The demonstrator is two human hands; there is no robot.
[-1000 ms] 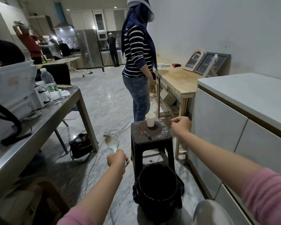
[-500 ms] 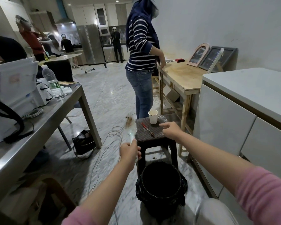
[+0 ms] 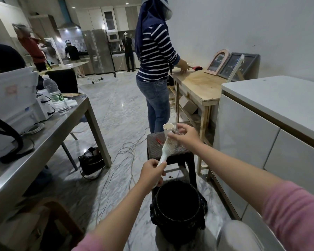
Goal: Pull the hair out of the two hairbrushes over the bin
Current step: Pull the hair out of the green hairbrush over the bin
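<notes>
Over the black bin [image 3: 178, 205] on the floor, just on its far side, my left hand [image 3: 152, 172] is wrapped tight round the handle of one white hairbrush [image 3: 166, 150], and the brush slants up and away to the right. My right hand [image 3: 186, 136] is at the brush head, thumb and fingers closing on the far end of it; a small dark tuft of hair [image 3: 173, 131] shows at my fingertips. So both hands are clamped on that single brush, one at each end. I can count only one hairbrush; something clear and shiny lies on the stool under my right hand, but I cannot tell what it is.

Behind the brush stands one dark woven stool [image 3: 156, 149], and on it one white paper cup [image 3: 168, 128] and one small red thing [image 3: 159, 140], too small to make out. One person in a striped top [image 3: 156, 51] stands farther back, a hand on the wooden worktop [image 3: 198, 84] at the right, where two framed pictures [image 3: 232, 65] lean on the wall. At the left, one water bottle [image 3: 55, 95] is upright on the metal worktop [image 3: 49, 127].
</notes>
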